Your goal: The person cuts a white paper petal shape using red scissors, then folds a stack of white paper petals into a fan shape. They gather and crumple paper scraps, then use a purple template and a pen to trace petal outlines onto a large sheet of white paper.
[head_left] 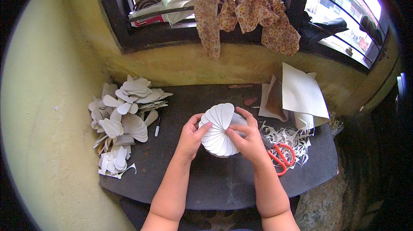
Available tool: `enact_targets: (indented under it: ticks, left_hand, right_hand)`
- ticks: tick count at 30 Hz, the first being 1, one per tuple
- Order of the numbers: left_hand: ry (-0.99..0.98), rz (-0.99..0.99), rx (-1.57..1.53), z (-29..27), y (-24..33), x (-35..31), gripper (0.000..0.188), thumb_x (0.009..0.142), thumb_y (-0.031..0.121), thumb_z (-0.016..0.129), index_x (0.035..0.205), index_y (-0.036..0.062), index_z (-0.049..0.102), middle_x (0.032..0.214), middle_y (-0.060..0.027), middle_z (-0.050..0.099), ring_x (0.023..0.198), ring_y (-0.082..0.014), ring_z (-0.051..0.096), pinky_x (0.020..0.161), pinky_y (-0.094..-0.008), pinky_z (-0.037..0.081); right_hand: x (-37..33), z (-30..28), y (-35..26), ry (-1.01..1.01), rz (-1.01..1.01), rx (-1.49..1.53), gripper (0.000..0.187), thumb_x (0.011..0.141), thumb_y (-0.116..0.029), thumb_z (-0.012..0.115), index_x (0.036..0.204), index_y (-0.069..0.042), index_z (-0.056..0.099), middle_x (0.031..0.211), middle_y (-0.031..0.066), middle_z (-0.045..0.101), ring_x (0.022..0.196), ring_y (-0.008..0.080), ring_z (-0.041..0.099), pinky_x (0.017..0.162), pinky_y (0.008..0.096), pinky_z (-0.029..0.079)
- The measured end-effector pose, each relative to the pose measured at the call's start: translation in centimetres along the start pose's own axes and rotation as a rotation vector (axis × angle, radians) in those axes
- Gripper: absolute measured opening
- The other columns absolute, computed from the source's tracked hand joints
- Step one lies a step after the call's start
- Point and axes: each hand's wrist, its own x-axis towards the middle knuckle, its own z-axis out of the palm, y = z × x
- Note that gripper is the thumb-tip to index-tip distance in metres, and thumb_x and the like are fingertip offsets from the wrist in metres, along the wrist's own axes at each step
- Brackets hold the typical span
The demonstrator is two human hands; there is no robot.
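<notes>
Both hands are on the fanned stack of white paper petal shapes (219, 130), which sits mid-way on the dark grey work table (206, 183), just in front of the person. Left hand (190, 135) cups the stack's left edge, thumb pressed across the top petals, other fingers curled under and partly hidden. Right hand (246, 138) holds the right side, thumb and forefinger pinching the petals near the centre where they fan out. Left of the stack, against the yellow wall, lies a heap of loose white cut-out petals (122, 123), w/ a small black-and-white marker pen (157, 125) between heap and stack. Right of the stack, touching the right wrist area, are red-handled scissors (282, 155) on a litter of white paper offcuts (292, 138); beyond those, sheets of white and brown paper (299, 95) lean on the wall. Risk, as I'd judge it: the fan is held by pinch alone, so if either thumb eases the petals could slip and the spread collapse; an elbow shift could also nudge the scissors off the table's edge.
</notes>
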Motion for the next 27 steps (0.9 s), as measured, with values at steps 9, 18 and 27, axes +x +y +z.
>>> enact_targets:
  ticks: [9,18,27]
  left_hand:
    - [-0.044,0.012,-0.266,-1.1,0.4,0.5,0.035,0.09,0.014,0.064,0.12,0.0028,0.049,0.108,-0.0099,0.062,0.096,-0.0198,0.063,0.083,-0.0358,0.054]
    - [0.062,0.033,-0.21,-2.3,-1.6,2.1,0.037,0.091,0.02,0.063,0.122,0.0044,0.049,0.108,-0.0077,0.061,0.097,-0.0198,0.062,0.083,-0.0344,0.052]
    - [-0.035,-0.134,-0.103,-2.2,-1.6,1.7,0.041,0.096,0.033,0.053,0.126,0.0049,0.046,0.113,-0.008,0.059,0.101,-0.0195,0.059,0.086,-0.0333,0.048]
  right_hand:
    - [0.9,-0.8,-0.9,0.044,0.264,0.826,0.039,0.09,-0.02,0.063,0.12,0.004,0.054,0.113,0.01,0.06,0.105,0.016,0.057,0.09,0.0245,0.042]
    - [-0.3,0.5,-2.0,-0.011,0.177,0.576,0.029,0.088,-0.014,0.064,0.109,0.004,0.058,0.086,0.0065,0.065,0.064,0.0083,0.061,0.053,0.0226,0.049]
    - [-0.5,0.5,-2.7,0.172,-0.181,0.11,0.027,0.083,-0.005,0.067,0.109,-0.001,0.061,0.092,0.0111,0.066,0.07,0.0148,0.065,0.058,0.0259,0.053]
